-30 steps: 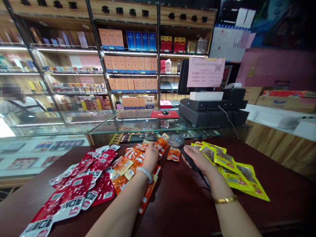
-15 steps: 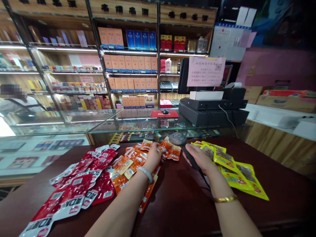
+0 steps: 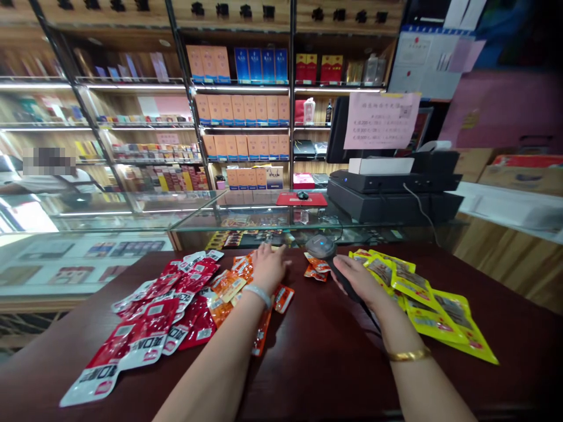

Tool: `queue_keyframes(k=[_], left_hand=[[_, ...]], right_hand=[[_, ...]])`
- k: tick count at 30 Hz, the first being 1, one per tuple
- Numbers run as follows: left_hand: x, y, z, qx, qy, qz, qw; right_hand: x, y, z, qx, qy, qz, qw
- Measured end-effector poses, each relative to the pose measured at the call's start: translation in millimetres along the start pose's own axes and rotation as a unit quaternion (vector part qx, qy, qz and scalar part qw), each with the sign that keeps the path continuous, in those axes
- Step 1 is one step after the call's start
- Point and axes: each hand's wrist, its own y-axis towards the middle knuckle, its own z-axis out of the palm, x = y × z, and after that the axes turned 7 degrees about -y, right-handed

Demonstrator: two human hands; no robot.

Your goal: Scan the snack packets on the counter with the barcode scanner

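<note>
My right hand (image 3: pixel 356 278) is wrapped round the dark handle of a barcode scanner (image 3: pixel 323 249), whose head points left and whose cord trails towards me. Below that head lie a few small orange snack packets (image 3: pixel 317 271). My left hand (image 3: pixel 269 265) reaches over the orange packet pile (image 3: pixel 226 287) with its fingers apart; its fingertips are slightly blurred, and no packet shows in it. Left of that pile are several red-and-white packets (image 3: pixel 153 319), overlapping one another. Yellow packets (image 3: pixel 433 319) lie fanned out to the right of my right hand.
The brown table (image 3: pixel 316 375) bears all the packets. Behind it stand a glass counter (image 3: pixel 255 202), a red mouse pad (image 3: pixel 285 199) and a black cash register (image 3: pixel 391 196) with a paper sign. Shelves of boxes (image 3: pixel 241 111) line the wall. A person (image 3: pixel 57 176) is at the far left.
My left hand has moved left, away from the orange packets under the scanner, back over the orange pile. My right hand keeps the scanner almost still. The view has shifted slightly.
</note>
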Motion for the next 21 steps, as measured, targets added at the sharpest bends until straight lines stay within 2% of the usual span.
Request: queue_keyframes(k=[1, 3, 6, 8, 11, 14, 21], left_hand=[[10.0, 3.1, 1.2, -0.005, 0.022, -0.027, 0.999], [27.4, 7.3, 5.4, 0.031, 0.046, -0.056, 0.997], [38.1, 9.0, 9.4, 0.102, 0.048, -0.049, 0.992], [33.9, 8.0, 6.8, 0.105, 0.043, -0.04, 0.993], [21.0, 5.7, -1.8, 0.079, 0.042, -0.028, 0.996], [13.7, 5.2, -6.3, 0.063, 0.034, -0.042, 0.997], [14.0, 10.4, -1.3, 0.1, -0.098, -0.093, 0.986]], right_hand=[[-1.3, 0.4, 0.7, 0.004, -0.001, -0.002, 1.0], [-3.3, 0.8, 1.7, 0.009, -0.003, -0.008, 1.0], [-3.5, 0.4, 1.7, 0.005, -0.002, -0.015, 1.0], [-2.1, -0.2, 0.9, -0.004, 0.001, -0.014, 1.0], [0.2, -0.5, -0.1, -0.016, 0.006, -0.01, 1.0], [0.6, 0.2, 0.5, -0.013, 0.009, -0.012, 1.0], [0.3, -2.0, 3.5, 0.012, 0.024, -0.023, 0.999]])
